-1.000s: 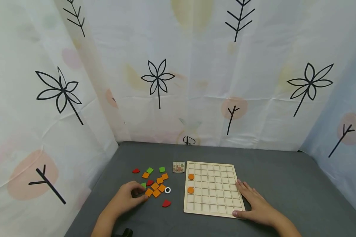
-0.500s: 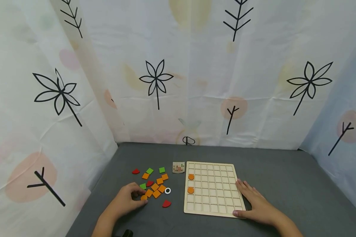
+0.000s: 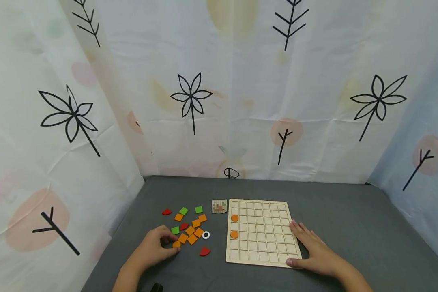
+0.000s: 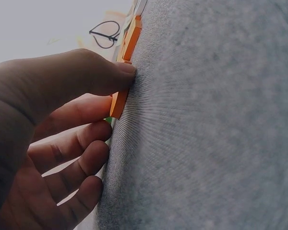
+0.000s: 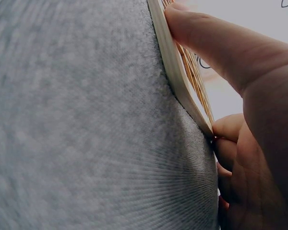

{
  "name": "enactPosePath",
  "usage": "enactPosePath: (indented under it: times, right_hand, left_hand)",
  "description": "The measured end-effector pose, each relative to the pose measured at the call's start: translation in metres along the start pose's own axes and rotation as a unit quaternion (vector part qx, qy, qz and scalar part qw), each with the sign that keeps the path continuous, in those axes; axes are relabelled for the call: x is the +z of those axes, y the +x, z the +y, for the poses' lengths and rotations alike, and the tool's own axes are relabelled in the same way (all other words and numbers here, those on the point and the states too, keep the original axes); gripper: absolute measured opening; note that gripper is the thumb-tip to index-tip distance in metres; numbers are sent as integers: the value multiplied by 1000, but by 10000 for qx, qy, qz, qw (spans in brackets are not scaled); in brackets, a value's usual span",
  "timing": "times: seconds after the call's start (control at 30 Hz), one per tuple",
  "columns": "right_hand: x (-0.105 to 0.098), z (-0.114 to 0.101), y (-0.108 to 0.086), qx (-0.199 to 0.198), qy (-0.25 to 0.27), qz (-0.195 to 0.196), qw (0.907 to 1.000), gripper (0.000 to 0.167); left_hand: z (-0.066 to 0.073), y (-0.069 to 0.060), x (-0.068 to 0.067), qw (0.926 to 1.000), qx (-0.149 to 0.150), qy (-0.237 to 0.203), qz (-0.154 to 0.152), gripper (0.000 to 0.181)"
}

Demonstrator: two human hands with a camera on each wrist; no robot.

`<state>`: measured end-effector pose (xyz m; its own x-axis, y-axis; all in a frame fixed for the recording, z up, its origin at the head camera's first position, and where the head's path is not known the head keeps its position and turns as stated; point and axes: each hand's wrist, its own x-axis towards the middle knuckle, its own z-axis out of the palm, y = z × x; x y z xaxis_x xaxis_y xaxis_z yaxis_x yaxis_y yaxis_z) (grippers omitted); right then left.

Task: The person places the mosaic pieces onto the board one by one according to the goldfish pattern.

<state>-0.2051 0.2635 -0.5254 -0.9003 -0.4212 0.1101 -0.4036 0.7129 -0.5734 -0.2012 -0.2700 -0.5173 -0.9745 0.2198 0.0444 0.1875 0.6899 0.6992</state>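
My left hand [image 3: 154, 245] is at the near left edge of a spread of flat coloured pieces. Its thumb and index finger pinch a round orange disc [image 3: 177, 244], seen edge-on beside the thumb in the left wrist view; the other fingers curve loosely against the grey cloth. A pale wooden grid board [image 3: 263, 245] lies to the right, with two orange discs [image 3: 234, 234] in its left column. My right hand [image 3: 319, 255] rests at the board's right edge, fingers extended along the side and thumb on the near right corner. The right wrist view shows the thumb [image 5: 206, 33] on the rim.
Several orange squares [image 3: 192, 239], green squares [image 3: 198, 209], red quarter-round pieces [image 3: 205, 251] and a white ring [image 3: 206, 235] lie left of the board. A small patterned grid card [image 3: 219, 206] sits behind them. Printed curtains [image 3: 241, 134] border the grey table [image 3: 336, 211].
The left hand has drawn slightly towards the near side, and the orange disc has come into view between thumb and index finger. The right hand stays on the board.
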Motion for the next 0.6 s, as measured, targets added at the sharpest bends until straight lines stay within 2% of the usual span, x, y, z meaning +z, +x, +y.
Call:
enactPosePath:
  times: [0.3,0.6]
  right_hand:
    - [1,1,-1,140,20,-41,9999,108]
    - [1,-2,-1,164,-77,5,9998,110]
  left_hand:
    - [-1,1,-1,10000,63,-33,-40,19]
    - [10,6,-5,9984,331,157,433,19]
